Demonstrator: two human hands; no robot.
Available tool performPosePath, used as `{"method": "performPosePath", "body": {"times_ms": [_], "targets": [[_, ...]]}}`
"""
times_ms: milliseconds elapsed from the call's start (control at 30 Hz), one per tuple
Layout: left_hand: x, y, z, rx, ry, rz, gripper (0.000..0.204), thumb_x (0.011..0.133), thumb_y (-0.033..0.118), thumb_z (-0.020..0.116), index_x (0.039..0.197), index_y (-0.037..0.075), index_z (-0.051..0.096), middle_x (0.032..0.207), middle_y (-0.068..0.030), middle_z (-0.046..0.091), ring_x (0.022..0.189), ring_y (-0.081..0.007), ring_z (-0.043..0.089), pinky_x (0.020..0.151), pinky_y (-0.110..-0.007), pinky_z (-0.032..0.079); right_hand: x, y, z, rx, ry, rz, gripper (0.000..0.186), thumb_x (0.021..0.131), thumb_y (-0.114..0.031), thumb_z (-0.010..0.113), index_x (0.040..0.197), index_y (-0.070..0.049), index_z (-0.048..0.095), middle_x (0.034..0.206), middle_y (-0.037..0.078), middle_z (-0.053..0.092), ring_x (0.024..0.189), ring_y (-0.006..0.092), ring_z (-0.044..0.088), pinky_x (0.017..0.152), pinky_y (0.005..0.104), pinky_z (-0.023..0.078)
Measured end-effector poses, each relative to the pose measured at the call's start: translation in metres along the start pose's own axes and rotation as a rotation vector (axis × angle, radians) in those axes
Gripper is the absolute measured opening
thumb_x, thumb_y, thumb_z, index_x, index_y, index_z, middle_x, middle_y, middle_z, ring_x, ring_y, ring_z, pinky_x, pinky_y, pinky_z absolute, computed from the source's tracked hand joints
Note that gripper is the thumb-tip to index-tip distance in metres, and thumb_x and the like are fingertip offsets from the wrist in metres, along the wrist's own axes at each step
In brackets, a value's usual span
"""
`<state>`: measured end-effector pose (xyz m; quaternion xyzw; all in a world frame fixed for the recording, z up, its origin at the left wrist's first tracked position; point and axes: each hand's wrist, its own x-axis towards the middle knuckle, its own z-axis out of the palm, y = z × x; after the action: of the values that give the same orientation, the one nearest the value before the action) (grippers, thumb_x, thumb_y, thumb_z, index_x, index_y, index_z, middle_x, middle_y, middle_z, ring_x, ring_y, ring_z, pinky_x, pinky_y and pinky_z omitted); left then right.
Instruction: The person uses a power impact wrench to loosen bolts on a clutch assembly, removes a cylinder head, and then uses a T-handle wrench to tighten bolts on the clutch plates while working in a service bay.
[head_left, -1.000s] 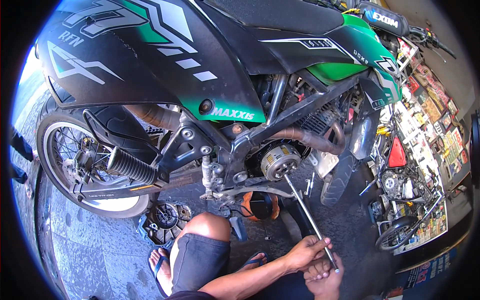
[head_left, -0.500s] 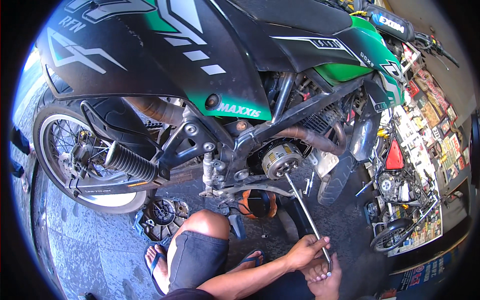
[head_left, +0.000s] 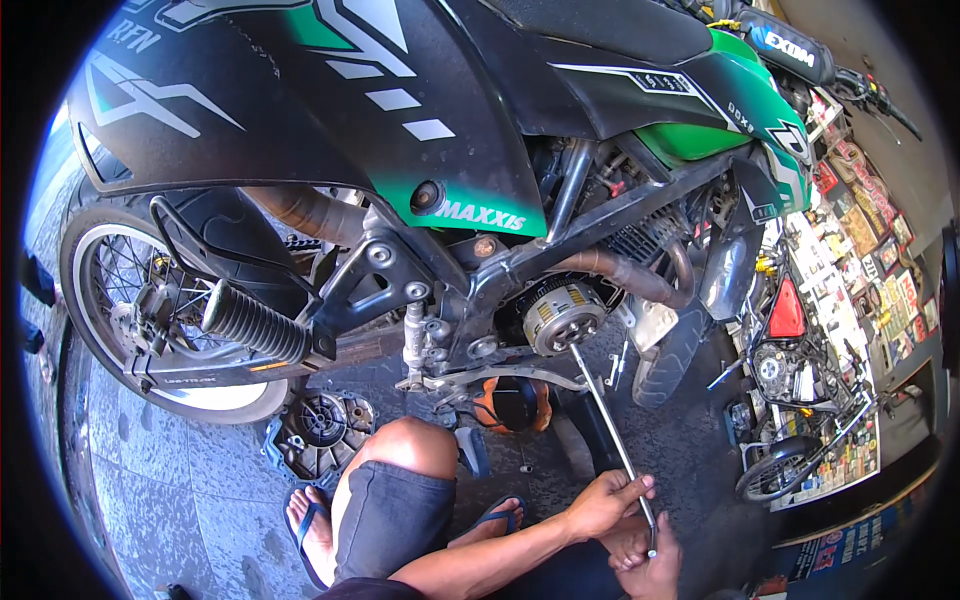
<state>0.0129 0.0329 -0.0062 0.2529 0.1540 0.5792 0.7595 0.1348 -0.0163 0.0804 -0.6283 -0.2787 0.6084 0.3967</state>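
Note:
A long silver L-shaped wrench (head_left: 608, 412) slants from the motorcycle's engine down to my hands. Its far tip meets the exposed round clutch (head_left: 560, 318), among the bolts on its face. My left hand (head_left: 606, 506) is closed around the shaft near its lower end, thumb laid along the metal. Just below, my right hand (head_left: 648, 566) is wrapped about the bent end of the wrench, whose tip shows between the fingers. Part of the right fingers is hidden. Above the hands stands the black and green motorcycle (head_left: 440, 110).
A removed engine cover (head_left: 322, 428) lies on the tiled floor beside my knee. Under the engine sits an orange and black container (head_left: 515, 404). The footpeg (head_left: 262, 322) juts out at left. Another, partly stripped motorcycle (head_left: 790, 365) stands at the right near a sticker-covered panel (head_left: 868, 245).
The view has shifted slightly. Both hands keep their hold on the wrench, and its bent end has turned a little; the far tip stays at the clutch.

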Motion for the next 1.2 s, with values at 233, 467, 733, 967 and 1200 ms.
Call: {"method": "performPosePath", "body": {"times_ms": [233, 467, 733, 967, 1200], "targets": [[0.000, -0.001, 0.000, 0.017, 0.041, -0.001, 0.039, 0.099, 0.041, 0.055, 0.089, 0.004, 0.062, 0.057, 0.0064, 0.040, 0.049, -0.0037, 0.033, 0.045, -0.022, 0.025, -0.017, -0.001, 0.018, -0.803, 0.340, -0.553, 0.049, 0.097, -0.046, 0.051, 0.088, 0.000, 0.066, 0.075, 0.013, 0.061, 0.068, 0.0285, 0.059, 0.063, 0.0409, 0.047], [-0.004, 0.006, 0.002, -0.001, 0.046, -0.004, 0.039, 0.099, 0.041, 0.053, 0.090, 0.004, 0.061, 0.053, 0.0062, 0.039, 0.044, -0.0037, 0.031, 0.041, -0.023, 0.022, -0.001, 0.003, 0.012, -0.189, 0.323, -0.140, 0.039, 0.098, -0.040, 0.054, 0.082, -0.005, 0.060, 0.069, 0.008, 0.056, 0.057, 0.0195, 0.053, 0.054, 0.0362, 0.046], [-0.001, 0.001, 0.000, 0.059, 0.076, -0.009, 0.040, 0.100, 0.041, 0.052, 0.089, 0.004, 0.062, 0.052, 0.0062, 0.039, 0.043, -0.0040, 0.029, 0.040, -0.024, 0.021, -0.001, 0.014, -0.002, -0.674, 0.237, -0.655, 0.043, 0.098, -0.043, 0.052, 0.092, -0.001, 0.059, 0.070, 0.004, 0.056, 0.059, 0.0198, 0.054, 0.055, 0.0351, 0.046], [0.004, 0.019, 0.002, 0.058, 0.163, 0.006, 0.041, 0.102, 0.041, 0.047, 0.089, 0.005, 0.062, 0.055, 0.0042, 0.042, 0.050, -0.0060, 0.034, 0.048, -0.024, 0.026, 0.019, 0.003, -0.007, 0.196, -0.133, 0.065, 0.051, 0.098, -0.050, 0.048, 0.082, -0.003, 0.060, 0.064, 0.004, 0.056, 0.047, 0.0165, 0.049, 0.048, 0.0288, 0.044], [0.000, 0.024, -0.010, 0.144, 0.123, 0.129, 0.049, 0.102, 0.048, 0.042, 0.088, 0.005, 0.060, 0.056, 0.0025, 0.042, 0.052, -0.0075, 0.037, 0.049, -0.025, 0.029, -0.019, 0.003, 0.008, -0.229, -0.063, -0.330, 0.037, 0.099, -0.034, 0.054, 0.090, 0.001, 0.061, 0.066, 0.007, 0.058, 0.051, 0.0146, 0.053, 0.045, 0.0241, 0.043]]}}
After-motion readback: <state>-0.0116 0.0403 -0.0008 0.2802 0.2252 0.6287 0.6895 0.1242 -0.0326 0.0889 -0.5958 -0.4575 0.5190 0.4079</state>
